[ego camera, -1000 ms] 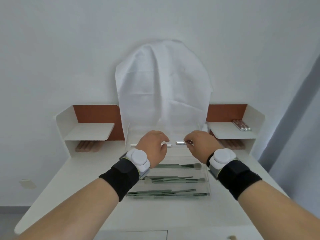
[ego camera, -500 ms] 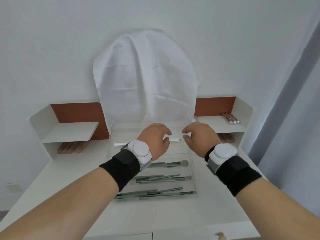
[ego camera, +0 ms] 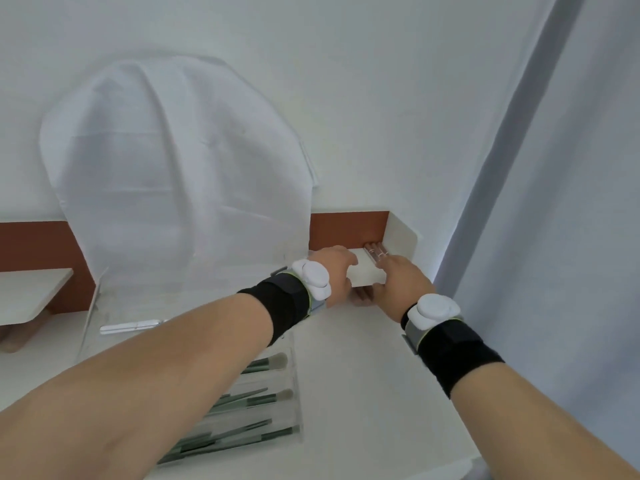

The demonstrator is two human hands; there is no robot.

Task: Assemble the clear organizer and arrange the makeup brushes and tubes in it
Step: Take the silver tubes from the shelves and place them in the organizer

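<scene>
1. White desk (ego camera: 363, 393) under a white wall, with an orange-backed shelf unit along the rear, was your working surface.
2. Tubes (ego camera: 375, 253) lay bunched at the back right corner of the small right shelf (ego camera: 367, 275), against its side wall. That corner likely kept them from rolling.
3. Your right hand (ego camera: 403, 284) reached over the shelf's front edge, fingers (ego camera: 393, 264) extended flat toward the tubes, nothing held. Whether the tips touched the tubes, you could not tell from this angle.
4. Your left hand (ego camera: 334, 271) had crossed over to the same shelf, fingers loosely bent near its left edge, holding nothing visible. I judged it was there to steady or to receive tubes.
5. Clear organizer (ego camera: 294, 403) sat on the desk below your left forearm. Green-handled makeup brushes (ego camera: 256, 398) lay flat in its front compartments, heads pointing right, so the brush half looked done.
6. One silver tube (ego camera: 133, 326) lay in the organizer's rear section, suggesting that space was meant for the shelf tubes.
7. White cloth (ego camera: 173, 174) draped something tall behind the organizer.
8. Black straps with white pucks wrapped both wrists.
9. Left shelf (ego camera: 31, 292) showed at the frame edge, with something tan under it, too blurred to name.
</scene>
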